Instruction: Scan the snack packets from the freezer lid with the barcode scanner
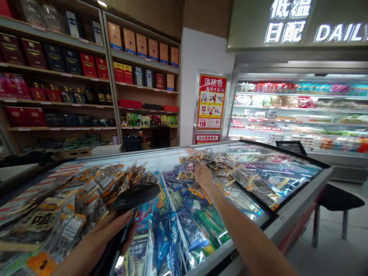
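Right hand (202, 174) is stretched out at the end of a bare arm, over the middle of the chest freezer (301, 191). Its fingers curl down onto the near edge of the far heap of snack packets (244, 172). Whether they pinch a packet or only press on it cannot be told from this angle.

Left hand (100, 237) is low in the foreground, wrapped around the grip of a black handheld scanner (135, 195). The thumb lies along the grip's side, and the scanner head points up and away over the freezer.

The far heap is made of clear packets with orange header tags and lies on the right-hand sliding glass lid. A second heap of similar packets (86, 191) covers the left lid, just beside the scanner. Between the two heaps the freezer is open, showing blue and green frozen packs (186, 230) on either side of a white wire divider (172, 207).

Behind the freezer, wooden shelves (86, 76) carry red, dark and orange boxes. A red and yellow fire-safety poster (211, 101) hangs on the white wall. To the right stand a lit open chiller (301, 111) and, near the freezer's corner, a black stool (336, 199).
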`<move>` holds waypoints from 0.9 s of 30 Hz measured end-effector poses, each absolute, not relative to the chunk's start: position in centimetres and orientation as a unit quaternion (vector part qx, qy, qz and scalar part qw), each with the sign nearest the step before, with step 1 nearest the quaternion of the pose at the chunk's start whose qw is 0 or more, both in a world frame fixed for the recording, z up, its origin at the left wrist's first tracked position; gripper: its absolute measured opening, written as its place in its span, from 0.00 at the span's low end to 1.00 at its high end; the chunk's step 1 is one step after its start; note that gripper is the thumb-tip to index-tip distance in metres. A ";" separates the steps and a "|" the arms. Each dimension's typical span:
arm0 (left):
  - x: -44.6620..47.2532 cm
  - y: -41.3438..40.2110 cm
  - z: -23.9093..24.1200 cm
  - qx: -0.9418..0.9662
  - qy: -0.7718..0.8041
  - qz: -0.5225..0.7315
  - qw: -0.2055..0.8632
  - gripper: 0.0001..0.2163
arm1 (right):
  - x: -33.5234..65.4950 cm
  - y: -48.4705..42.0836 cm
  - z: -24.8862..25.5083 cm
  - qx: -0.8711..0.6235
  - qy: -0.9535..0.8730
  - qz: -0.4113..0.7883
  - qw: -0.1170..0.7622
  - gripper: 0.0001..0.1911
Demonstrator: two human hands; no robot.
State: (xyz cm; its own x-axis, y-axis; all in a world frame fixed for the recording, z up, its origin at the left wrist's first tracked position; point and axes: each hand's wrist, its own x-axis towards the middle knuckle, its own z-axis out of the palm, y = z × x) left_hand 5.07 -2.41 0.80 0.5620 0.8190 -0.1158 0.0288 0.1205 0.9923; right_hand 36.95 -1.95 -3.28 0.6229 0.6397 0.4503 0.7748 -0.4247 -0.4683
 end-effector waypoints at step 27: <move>4.9 -3.0 1.0 0.630 0.341 0.239 0.655 0.16 | 35.4 0.8 -5.7 -0.715 -0.488 0.059 0.497 0.16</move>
